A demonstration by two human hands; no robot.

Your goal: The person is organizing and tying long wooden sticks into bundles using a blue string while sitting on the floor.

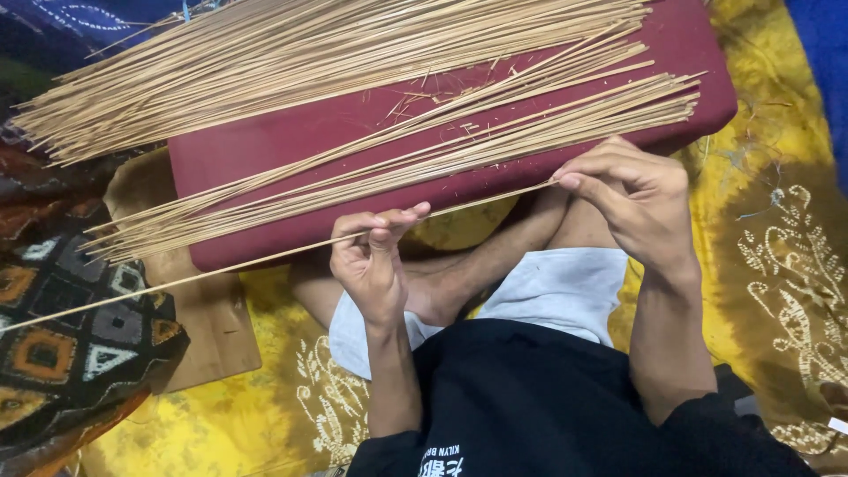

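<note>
Here | left hand (375, 256) pinches thin stick (265, 258) mid-frame, steadying it | right hand (634, 199) pinches its right end, keeping it taut | stick bundle (353, 53) rests on maroon cushion (291, 141), upper frame

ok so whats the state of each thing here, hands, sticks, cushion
left hand: pinching the single stick
right hand: gripping that stick's end
single stick: held off the pile, slanting
loose sticks: lying spread across the cushion
red cushion: flat, partly covered by sticks

Tan sticks (353, 53), maroon cushion (265, 150), yellow patterned cloth (777, 238).
</note>
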